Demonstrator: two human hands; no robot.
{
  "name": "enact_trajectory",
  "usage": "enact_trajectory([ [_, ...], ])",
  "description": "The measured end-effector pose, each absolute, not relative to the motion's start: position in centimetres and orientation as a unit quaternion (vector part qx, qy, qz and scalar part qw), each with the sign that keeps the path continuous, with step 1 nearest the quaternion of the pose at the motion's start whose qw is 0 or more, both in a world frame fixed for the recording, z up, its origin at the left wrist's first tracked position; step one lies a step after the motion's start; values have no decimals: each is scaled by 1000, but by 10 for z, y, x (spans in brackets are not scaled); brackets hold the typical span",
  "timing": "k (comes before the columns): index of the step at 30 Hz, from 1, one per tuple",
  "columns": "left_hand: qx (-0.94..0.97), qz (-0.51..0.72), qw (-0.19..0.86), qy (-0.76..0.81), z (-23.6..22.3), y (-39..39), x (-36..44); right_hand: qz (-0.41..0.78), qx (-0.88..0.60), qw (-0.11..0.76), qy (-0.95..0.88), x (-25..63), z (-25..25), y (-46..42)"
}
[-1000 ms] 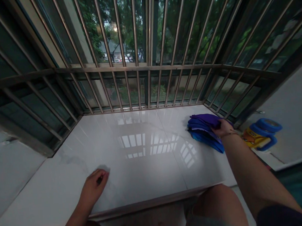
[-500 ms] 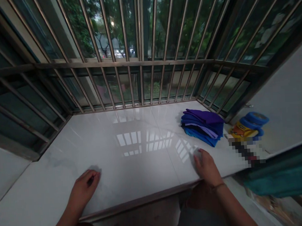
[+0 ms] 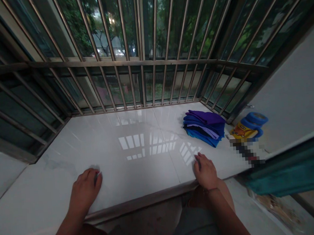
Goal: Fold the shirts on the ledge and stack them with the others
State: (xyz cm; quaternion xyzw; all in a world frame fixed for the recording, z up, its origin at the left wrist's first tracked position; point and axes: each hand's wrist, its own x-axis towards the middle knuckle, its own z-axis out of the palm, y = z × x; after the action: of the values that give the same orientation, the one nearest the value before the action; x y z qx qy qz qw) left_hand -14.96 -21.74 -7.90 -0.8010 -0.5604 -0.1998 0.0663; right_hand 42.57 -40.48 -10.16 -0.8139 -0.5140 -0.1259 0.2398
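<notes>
My left hand (image 3: 84, 189) rests palm down on the glossy white window ledge (image 3: 139, 180), near its front edge. Its fingers curl loosely and the thumb stands a little apart, with nothing held. On the right, my right hand (image 3: 206, 171) also lies on the ledge by the front edge, fingers lightly bent and holding nothing. Beyond it sits a stack of folded cloth (image 3: 205, 127) in purple, blue and lilac, which the hand does not touch.
A blue and yellow cup-like container (image 3: 246, 128) stands at the right wall, with a blurred-out item (image 3: 245, 153) in front. Metal window bars (image 3: 140, 61) close off the back. A teal curtain (image 3: 288, 171) hangs at lower right.
The view has shifted slightly, so the ledge items sit further left. My right hand has turned more palm down. My left hand has flattened a little on the ledge. The cloth stack is unchanged.
</notes>
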Motion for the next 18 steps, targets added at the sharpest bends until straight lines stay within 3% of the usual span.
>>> enact_trajectory([
  [9,-778,-254,-8,-575,-91,-243,-138,-125,-807,257,-517,431,-109,-403],
  [18,-777,-142,-53,-611,-114,-335,-75,-128,-809,259,-512,435,-112,-403],
])
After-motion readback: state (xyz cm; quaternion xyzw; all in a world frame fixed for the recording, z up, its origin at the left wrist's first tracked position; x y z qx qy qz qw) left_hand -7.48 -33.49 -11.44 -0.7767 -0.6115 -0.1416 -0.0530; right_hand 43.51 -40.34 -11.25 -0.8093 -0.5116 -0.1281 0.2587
